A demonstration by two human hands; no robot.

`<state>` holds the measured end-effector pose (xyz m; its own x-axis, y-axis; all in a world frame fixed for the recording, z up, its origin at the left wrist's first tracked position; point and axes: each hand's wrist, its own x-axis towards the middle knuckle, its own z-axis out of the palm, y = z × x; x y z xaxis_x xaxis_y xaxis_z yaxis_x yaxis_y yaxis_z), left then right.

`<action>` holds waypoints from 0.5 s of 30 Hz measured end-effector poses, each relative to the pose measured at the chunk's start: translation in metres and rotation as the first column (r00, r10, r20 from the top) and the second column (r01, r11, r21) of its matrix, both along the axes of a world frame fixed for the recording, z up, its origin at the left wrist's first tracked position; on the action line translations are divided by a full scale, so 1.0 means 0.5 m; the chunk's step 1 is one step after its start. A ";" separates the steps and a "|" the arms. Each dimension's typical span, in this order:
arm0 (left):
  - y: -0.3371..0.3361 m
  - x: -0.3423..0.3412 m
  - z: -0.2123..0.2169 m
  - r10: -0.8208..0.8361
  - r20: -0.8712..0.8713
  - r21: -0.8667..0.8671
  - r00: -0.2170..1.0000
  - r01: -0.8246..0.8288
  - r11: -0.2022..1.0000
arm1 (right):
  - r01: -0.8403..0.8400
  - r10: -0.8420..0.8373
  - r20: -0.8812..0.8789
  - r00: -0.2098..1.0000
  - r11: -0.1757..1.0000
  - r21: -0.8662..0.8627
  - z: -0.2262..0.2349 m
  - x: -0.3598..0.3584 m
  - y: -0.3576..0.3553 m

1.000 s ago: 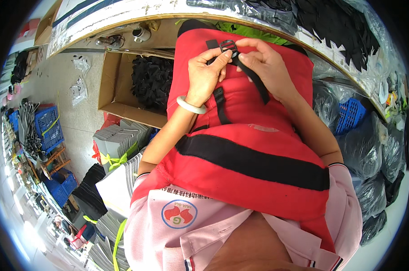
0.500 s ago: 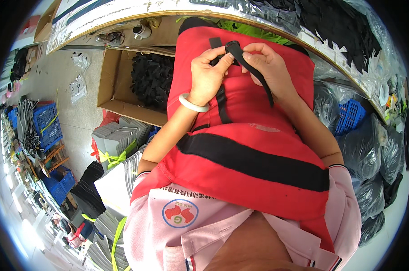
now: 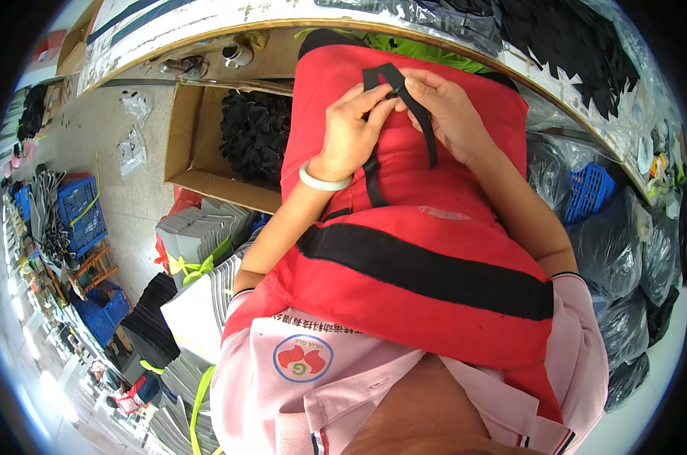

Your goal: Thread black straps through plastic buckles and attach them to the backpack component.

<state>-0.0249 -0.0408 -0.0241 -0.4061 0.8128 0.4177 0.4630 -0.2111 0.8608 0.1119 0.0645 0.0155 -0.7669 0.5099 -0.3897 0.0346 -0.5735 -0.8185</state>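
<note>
Over the red apron (image 3: 434, 189) on my lap, both hands meet on a black strap (image 3: 424, 125). My left hand (image 3: 352, 125), with a pale bangle (image 3: 322, 179) at its wrist, pinches one part of the strap between closed fingers. Thumb and fingers of my right hand (image 3: 446, 110) are closed on another part, close beside the left fingertips. Above the hands the strap bends into an angular loop, and its free end hangs down past my right fingers. My fingers hide the spot where the strap parts meet.
A cardboard box (image 3: 183, 144) with many black pieces stands left, above bundled grey sheets (image 3: 207, 227). The worktable (image 3: 290, 17) curves along the far side, bearing black strips (image 3: 571, 45). Plastic bags (image 3: 608, 243) and a blue basket (image 3: 588, 193) are at right. Another person (image 3: 127, 398) is far left.
The strap now forms an angular loop above my fingers, where a rounder bend was before. My hands have drawn closer together, and the hanging end has shifted left.
</note>
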 end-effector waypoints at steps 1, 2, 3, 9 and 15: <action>-0.003 0.002 0.007 -0.002 0.002 0.000 1.000 0.002 1.000 | 0.002 -0.002 0.002 1.000 1.000 0.000 -0.005 0.004 0.006; -0.009 0.005 0.017 -0.027 0.446 -0.130 0.895 0.094 0.987 | -0.026 0.026 0.009 1.000 0.999 -0.027 -0.013 0.008 0.011; -0.011 0.007 0.025 0.021 0.796 -0.202 0.605 0.233 0.951 | -0.054 0.055 0.015 0.998 0.997 -0.054 -0.016 0.011 0.014; -0.001 -0.009 0.018 0.109 0.966 -0.182 0.234 0.318 0.930 | -0.057 0.034 0.068 0.997 0.927 0.370 -0.017 0.005 -0.007; 0.000 -0.002 0.041 0.160 0.898 -0.254 0.411 0.185 0.949 | 0.082 -0.133 0.001 0.991 0.622 0.779 0.085 0.011 -0.008</action>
